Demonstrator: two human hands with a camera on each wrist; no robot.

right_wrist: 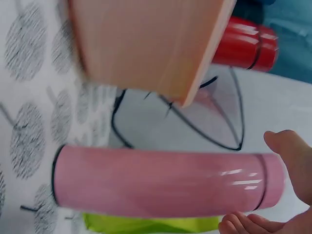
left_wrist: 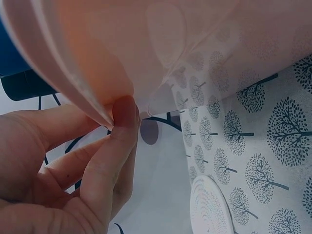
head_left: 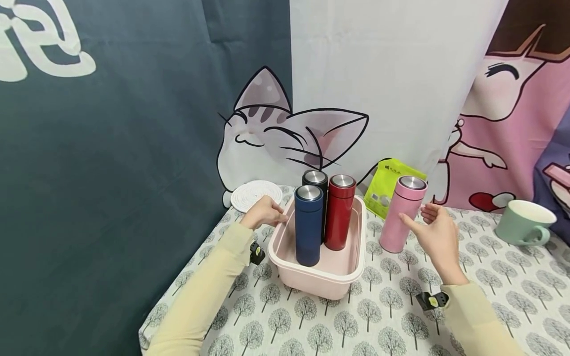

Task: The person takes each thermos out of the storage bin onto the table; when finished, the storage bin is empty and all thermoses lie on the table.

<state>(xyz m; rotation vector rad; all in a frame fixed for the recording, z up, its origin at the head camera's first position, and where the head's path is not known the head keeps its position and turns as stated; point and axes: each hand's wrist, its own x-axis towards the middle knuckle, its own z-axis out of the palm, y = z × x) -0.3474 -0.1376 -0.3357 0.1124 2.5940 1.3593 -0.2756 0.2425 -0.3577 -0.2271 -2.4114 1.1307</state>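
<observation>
Pink flask [head_left: 402,215] upright, between open right grip [head_left: 434,228] fingers

Colours and patterns on the table

A pale pink tub [head_left: 331,284] is seen with blue [head_left: 308,227], red [head_left: 340,212] and black [head_left: 315,179] flasks; a pink flask [head_left: 402,215], lime-green pouch [head_left: 384,185], mint mug [head_left: 523,222] and white coaster [head_left: 254,194] are set on a white cloth [head_left: 392,316] printed with grey trees.

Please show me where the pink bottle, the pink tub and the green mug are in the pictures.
pink bottle [head_left: 402,216]: head view, middle of its body.
pink tub [head_left: 324,285]: head view, front wall.
green mug [head_left: 520,225]: head view, outer side.
</observation>
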